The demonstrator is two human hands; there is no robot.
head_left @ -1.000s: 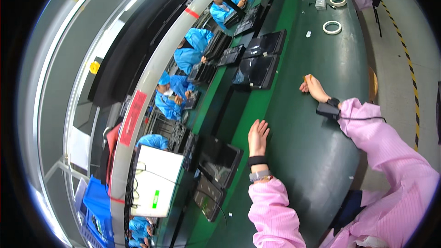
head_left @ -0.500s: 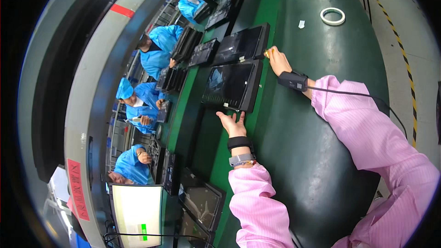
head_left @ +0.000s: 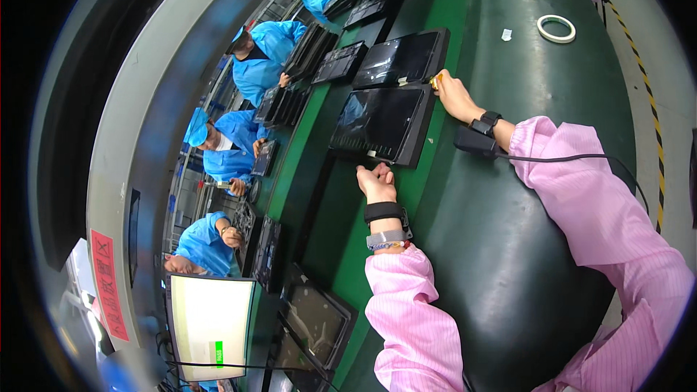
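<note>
the dark tablet [head_left: 379, 125] lay flat on the green desk [head_left: 508, 203], the left hand [head_left: 376, 180] open at its near edge, the right hand [head_left: 454, 94] pinching its far corner.

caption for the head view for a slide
Left hand at the near edge of a dark tablet on the green belt, right hand at its far corner, both touching it.
</note>
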